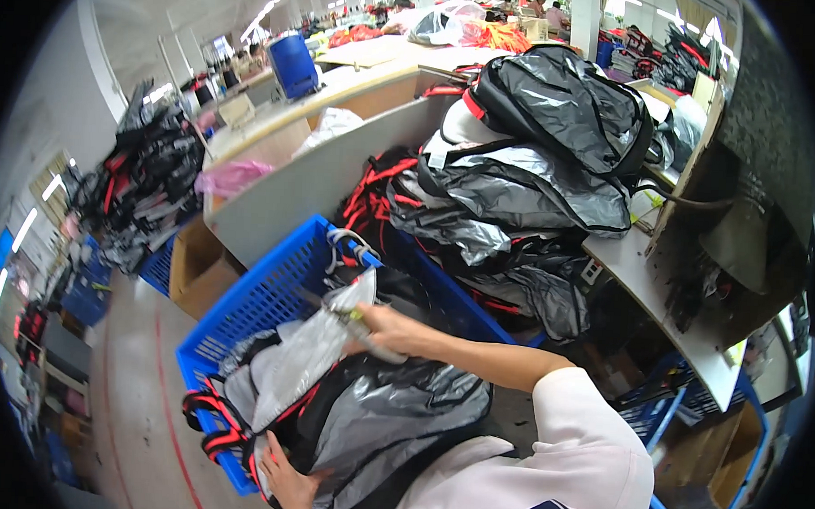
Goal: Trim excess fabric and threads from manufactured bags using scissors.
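Note:
A silver-grey bag [402, 411] with black edging and red trim is spread over the near side of a blue plastic basket [253, 294]. My left hand [290, 485] rests on the bag's near edge, thumb and fingers spread apart. Above the bag, my right hand [382, 330] is closed around what looks like a pair of scissors [314, 300], blurred, with something yellow-green beside the fingers. Just under that hand, a pale translucent panel [300, 367] stands tilted. Black and red straps [218, 418] hang over the basket's left rim.
Grey and black bags [547, 125] are heaped high beyond the basket, on the right. A grey board [303, 170] runs behind it. Left of the basket stands a cardboard box [201, 265]. A white table edge [665, 326] juts in at right, above another blue crate [751, 446].

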Tool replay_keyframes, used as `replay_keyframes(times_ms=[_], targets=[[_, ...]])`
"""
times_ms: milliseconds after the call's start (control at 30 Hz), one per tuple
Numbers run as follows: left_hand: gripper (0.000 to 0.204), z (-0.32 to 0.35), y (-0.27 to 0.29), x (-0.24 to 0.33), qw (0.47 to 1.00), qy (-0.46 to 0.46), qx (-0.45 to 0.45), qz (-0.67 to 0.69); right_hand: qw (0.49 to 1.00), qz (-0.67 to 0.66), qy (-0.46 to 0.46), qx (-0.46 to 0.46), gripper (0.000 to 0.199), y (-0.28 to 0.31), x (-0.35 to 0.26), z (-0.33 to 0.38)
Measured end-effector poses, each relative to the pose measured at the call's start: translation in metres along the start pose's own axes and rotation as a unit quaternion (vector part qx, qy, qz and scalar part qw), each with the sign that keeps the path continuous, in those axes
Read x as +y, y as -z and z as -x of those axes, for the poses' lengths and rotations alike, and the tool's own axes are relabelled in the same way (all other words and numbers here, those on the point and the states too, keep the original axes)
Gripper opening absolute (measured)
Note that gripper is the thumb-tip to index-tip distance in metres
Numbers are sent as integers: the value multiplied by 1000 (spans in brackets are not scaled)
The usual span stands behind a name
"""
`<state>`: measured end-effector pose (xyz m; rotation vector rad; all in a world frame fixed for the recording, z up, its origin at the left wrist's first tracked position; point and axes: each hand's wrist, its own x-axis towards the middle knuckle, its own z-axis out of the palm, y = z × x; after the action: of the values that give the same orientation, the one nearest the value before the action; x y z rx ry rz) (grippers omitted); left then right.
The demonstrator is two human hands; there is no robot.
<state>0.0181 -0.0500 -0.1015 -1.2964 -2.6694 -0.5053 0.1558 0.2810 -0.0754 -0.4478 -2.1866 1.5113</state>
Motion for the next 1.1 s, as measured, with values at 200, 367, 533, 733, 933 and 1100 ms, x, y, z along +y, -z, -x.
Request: replay_keyframes(times_ms=[200,367,533,733,933,1100], targets=[[116,-35,-24,-38,995,-25,73,67,995,-51,85,26,41,-41,-71,-65],[69,-178,31,1,951,-33,306,2,853,-9,472,222,25,53,-221,-121],[32,-345,166,197,827,-244,495,110,768,52,539,342,37,224,-359,-67],[47,-427,222,470,763,-296,549,169,575,332,592,458,40,338,-395,65],[42,-313,-34,422,863,-478,160,47,658,473,263,524,37,424,-177,55],[53,-198,-163,176,895,-253,-319,184,614,470,59,631,39,458,3,-5]])
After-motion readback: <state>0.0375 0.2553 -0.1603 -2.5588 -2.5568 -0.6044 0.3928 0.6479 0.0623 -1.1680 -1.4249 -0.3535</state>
